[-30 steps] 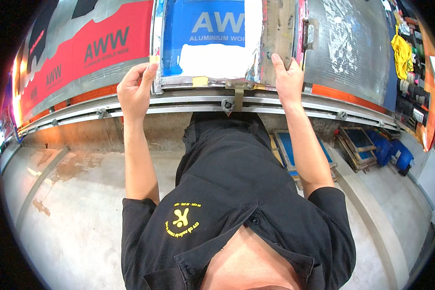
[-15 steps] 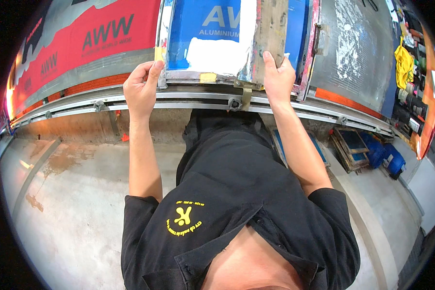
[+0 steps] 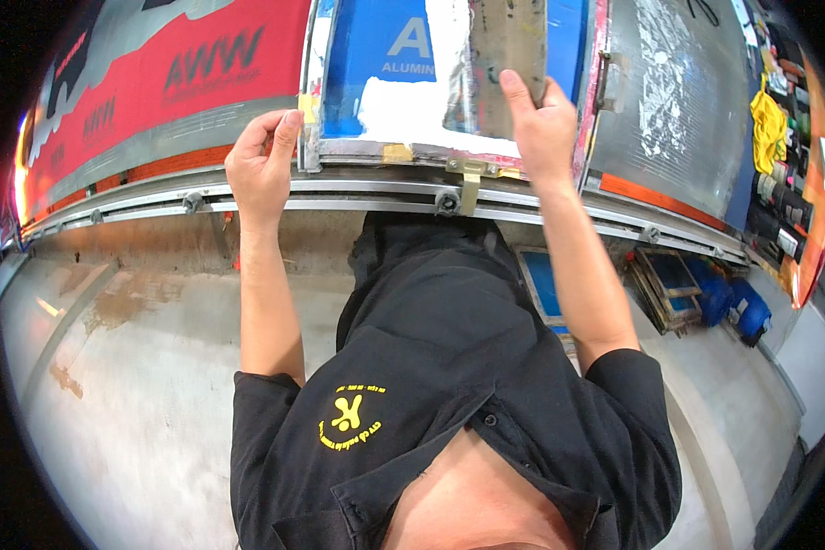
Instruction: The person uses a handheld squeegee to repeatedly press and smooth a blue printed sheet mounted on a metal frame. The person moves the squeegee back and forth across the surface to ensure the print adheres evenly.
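Note:
My right hand [image 3: 545,133] grips the near end of a wooden-handled squeegee [image 3: 506,37], thumb lying along its face. The squeegee stands across a printing screen with blue mesh [image 3: 356,46] and pale stencil lettering. White ink [image 3: 399,110] lies thick on the mesh left of the squeegee and along the near edge. My left hand [image 3: 258,170] is closed, fingers curled toward the thumb, just outside the left side of the screen's frame [image 3: 313,82]. Whatever it may hold is hidden.
Red printed material [image 3: 206,55] lies on the table to the left. A metal rail [image 3: 367,194] with a clamp [image 3: 470,183] runs along the near edge. Right are a grey panel [image 3: 669,110], a yellow cloth [image 3: 767,128] and dark bottles [image 3: 779,215]; frames [image 3: 665,289] lean below.
My right hand has moved right and slightly away from me with the squeegee, whose body now leans over more lettering. White ink shows along the near edge. My left hand has shifted slightly left.

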### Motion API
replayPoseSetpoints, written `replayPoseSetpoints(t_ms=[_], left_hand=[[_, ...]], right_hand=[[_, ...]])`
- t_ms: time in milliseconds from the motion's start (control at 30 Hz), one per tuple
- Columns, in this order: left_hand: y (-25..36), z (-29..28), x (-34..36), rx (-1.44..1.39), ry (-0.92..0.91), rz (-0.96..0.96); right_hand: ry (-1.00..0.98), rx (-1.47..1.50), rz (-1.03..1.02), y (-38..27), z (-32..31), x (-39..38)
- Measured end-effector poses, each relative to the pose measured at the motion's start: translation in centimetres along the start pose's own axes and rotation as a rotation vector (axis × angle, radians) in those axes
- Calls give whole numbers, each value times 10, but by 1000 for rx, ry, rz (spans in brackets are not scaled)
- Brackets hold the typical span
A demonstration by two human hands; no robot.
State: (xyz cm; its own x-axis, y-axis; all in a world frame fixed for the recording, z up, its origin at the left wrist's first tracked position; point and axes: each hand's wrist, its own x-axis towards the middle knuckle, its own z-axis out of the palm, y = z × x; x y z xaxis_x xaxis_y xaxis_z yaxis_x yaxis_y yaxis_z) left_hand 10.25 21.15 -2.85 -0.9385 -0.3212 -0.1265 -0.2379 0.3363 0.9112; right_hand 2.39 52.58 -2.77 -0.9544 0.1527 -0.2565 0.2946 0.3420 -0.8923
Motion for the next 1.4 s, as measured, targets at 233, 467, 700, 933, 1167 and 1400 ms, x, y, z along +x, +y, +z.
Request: replayPoseSetpoints(t_ms=[233,467,700,933,1167,1400], left_hand=[[73,37,57,407,186,930],[71,77,89,900,-377,832],[20,105,94,966,-634,556],[-1,115,92,1038,-713,509],[-12,125,111,996,-944,256],[38,111,141,879,-1005,222]], right_hand=[[-186,-603,-323,14,-105,41],[-436,-726,-545,14,-108,52],[-465,-928,-444,38,-87,66],[-516,-957,-412,59,-87,67],[-820,-761,80,70,-76,101],[-618,-537,-1,48,-105,125]])
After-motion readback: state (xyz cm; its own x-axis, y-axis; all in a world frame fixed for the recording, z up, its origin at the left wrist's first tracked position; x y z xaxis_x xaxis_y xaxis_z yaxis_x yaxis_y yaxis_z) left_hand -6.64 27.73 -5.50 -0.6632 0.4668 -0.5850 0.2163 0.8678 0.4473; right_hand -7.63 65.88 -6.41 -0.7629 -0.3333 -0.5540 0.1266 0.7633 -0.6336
